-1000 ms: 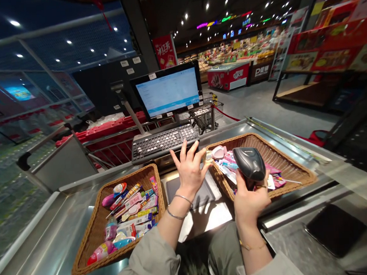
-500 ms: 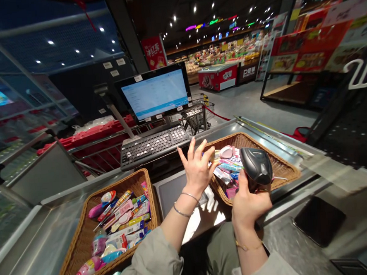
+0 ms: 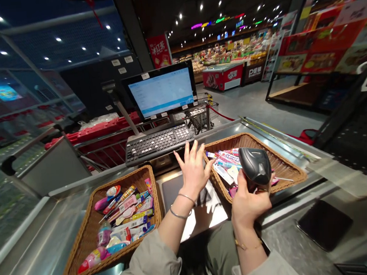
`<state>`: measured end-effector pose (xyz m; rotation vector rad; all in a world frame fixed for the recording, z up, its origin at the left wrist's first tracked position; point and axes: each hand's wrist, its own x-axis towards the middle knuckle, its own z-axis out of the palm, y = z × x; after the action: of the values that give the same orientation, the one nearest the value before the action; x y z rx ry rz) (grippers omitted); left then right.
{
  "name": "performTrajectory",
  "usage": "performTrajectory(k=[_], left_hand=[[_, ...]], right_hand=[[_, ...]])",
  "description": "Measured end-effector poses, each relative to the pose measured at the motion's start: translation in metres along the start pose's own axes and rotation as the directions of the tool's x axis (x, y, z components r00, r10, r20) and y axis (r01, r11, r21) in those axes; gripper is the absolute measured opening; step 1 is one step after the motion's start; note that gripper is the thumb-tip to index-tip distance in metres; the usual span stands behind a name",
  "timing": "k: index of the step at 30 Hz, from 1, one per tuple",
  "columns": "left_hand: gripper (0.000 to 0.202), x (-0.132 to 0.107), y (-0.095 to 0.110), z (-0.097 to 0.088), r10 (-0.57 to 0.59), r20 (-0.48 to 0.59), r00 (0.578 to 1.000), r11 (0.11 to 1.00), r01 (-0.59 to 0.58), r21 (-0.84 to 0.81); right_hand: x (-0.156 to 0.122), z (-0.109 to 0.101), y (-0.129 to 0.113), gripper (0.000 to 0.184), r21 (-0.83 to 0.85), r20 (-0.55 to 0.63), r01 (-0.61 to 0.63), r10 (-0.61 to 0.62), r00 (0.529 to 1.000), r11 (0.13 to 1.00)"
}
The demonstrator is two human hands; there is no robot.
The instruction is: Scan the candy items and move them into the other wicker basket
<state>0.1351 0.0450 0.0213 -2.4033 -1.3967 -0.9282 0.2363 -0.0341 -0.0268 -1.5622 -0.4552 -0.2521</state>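
My left hand [image 3: 193, 170] hovers over the counter scale plate with its fingers spread and nothing in them, close to the left rim of the right wicker basket [image 3: 286, 162]. A black handheld barcode scanner [image 3: 255, 165] is gripped in my right hand [image 3: 251, 206], its head in front of that basket. Colourful packaged sweets [image 3: 228, 157] lie in the basket, partly hidden behind the scanner. To my left stands another wicker basket [image 3: 83, 230], holding several toy-like sweets and packets [image 3: 126, 217].
A monitor [image 3: 162, 91] and a black keyboard [image 3: 160, 141] stand at the back of the counter. The scale plate [image 3: 171, 192] lies between the baskets. At the right rests a dark flat device [image 3: 324, 224]. Shopping carts [image 3: 197, 111] are beyond the counter.
A pink-and-white item at my left fingertips has left the hand, and a similar pale piece now lies in the right basket. My left hand has drawn slightly left and opened. The view has shifted slightly.
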Motion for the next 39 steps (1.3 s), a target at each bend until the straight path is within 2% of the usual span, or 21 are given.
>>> performTrajectory(k=[4,8,16,21,26,33,39], left_hand=[[0.054,-0.020,-0.022,-0.017,-0.053,0.022,0.998,0.998,0.052,0.021],[0.057,-0.042,-0.041,-0.035,-0.089,0.038,0.995,0.995,0.087,0.049],[0.061,-0.081,-0.077,-0.060,-0.186,0.024,0.982,0.979,0.183,0.089],[0.063,-0.099,-0.095,-0.077,-0.245,0.022,0.969,0.965,0.241,0.102],[0.066,-0.121,-0.116,-0.090,-0.298,0.056,0.953,0.946,0.287,0.153],[0.070,-0.159,-0.159,-0.109,-0.399,0.083,0.913,0.896,0.368,0.249],[0.069,-0.183,-0.193,-0.126,-0.447,0.148,0.882,0.869,0.389,0.305]], right_hand=[[-0.012,0.003,-0.003,0.075,-0.002,0.091,0.042,-0.041,0.995,0.999],[-0.025,0.006,-0.008,0.072,0.039,0.241,0.113,-0.119,0.963,0.993],[-0.052,0.012,-0.017,0.060,0.131,0.519,0.190,-0.231,0.823,0.973],[-0.065,0.016,-0.022,0.048,0.142,0.597,0.267,-0.298,0.745,0.953],[-0.075,0.020,-0.024,0.036,0.223,0.675,0.339,-0.396,0.623,0.914],[-0.090,0.028,-0.027,0.028,0.313,0.779,0.414,-0.480,0.403,0.855],[-0.098,0.036,-0.036,0.024,0.365,0.796,0.499,-0.541,0.271,0.786]])
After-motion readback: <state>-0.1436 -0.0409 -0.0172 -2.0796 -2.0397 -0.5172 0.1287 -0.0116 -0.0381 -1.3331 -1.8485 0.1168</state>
